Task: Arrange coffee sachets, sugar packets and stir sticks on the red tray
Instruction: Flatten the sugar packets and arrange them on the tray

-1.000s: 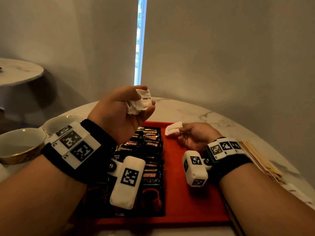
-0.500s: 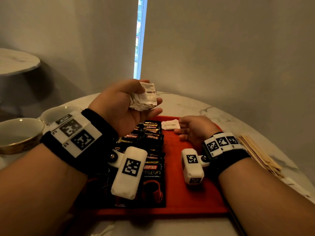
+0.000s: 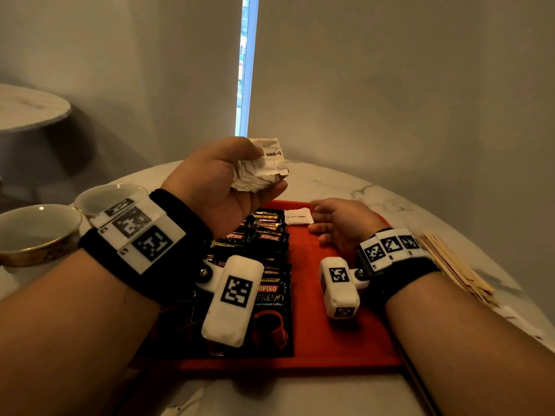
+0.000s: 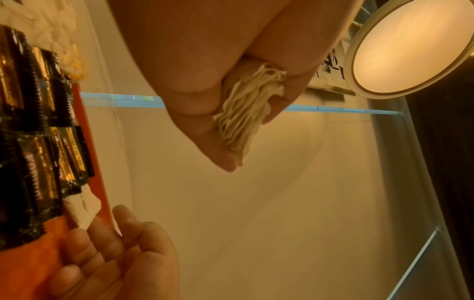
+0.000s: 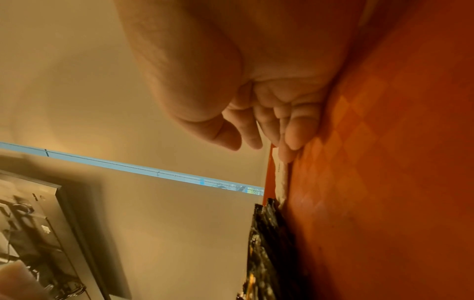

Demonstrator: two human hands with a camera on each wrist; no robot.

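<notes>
two gold-rimmed cups (image 3: pixel 36 232) stand at the far left on the marble table (image 3: pixel 360 184), close beside each other, left of the red tray (image 3: pixel 330 340).

the left hand (image 3: pixel 216 187) is raised above the tray's far left part, fingers and thumb curled round a stack of sugar packets (image 3: pixel 261 169) — white paper, the outermost one printed "brown". the left wrist view shows the packets' edges fanned between thumb and fingers (image 4: pixel 241 119).

below that hand the coffee sachets (image 3: pixel 264 250) lie on the left half of the tray, black with gold print, overlapping in a column that runs from the near edge to the far edge.

just right of the farthest sachets, one single sugar packet (image 3: pixel 298 217) lies flat on the tray at its far edge, touching or nearly touching the sachet column.

the right hand (image 3: pixel 342 226) rests low on the tray right beside that packet, fingers loosely extended and holding nothing; in the right wrist view a fingertip (image 5: pixel 284 154) touches the packet's end (image 5: pixel 280 178) — whether it presses down cannot be told.

at the far right the stir sticks (image 3: pixel 450 265) lie in a pale wooden bundle on the table, off the tray, just past its right edge.
</notes>
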